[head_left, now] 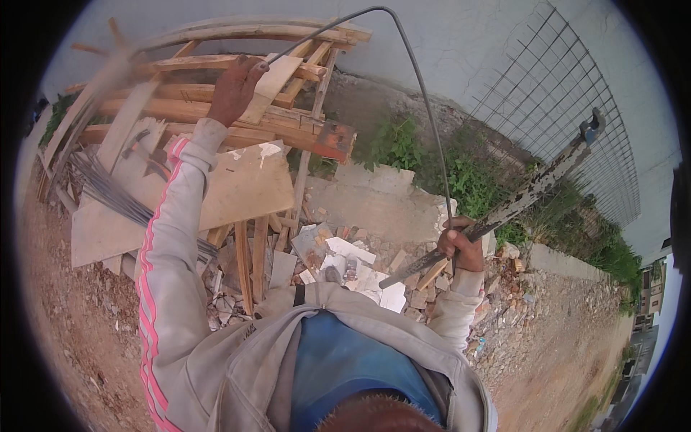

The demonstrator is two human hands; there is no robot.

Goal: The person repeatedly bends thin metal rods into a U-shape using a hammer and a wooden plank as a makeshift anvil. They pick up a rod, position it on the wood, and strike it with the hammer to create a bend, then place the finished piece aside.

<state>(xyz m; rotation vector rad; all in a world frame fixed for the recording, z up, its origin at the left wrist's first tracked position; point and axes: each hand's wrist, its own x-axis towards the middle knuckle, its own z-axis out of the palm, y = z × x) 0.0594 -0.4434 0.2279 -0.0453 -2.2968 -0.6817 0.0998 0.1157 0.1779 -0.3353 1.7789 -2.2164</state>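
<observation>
Here, the fingers of the left hand [234, 90] are being curled around 1 end of a thin bent steel rod [417, 79], above stacked timber [216, 115]. The right hand [461, 248] is being clenched around the rod's other end and a long paint-flecked metal bar [518, 201], over rubble [360, 266].

An outdoor building site, shown by the heap of rough timber planks [216, 115] at far left, broken rubble [345, 263] on bare dirt (weeds along the edge), and welded wire mesh [568, 108] against the far-right wall [461, 36].
</observation>
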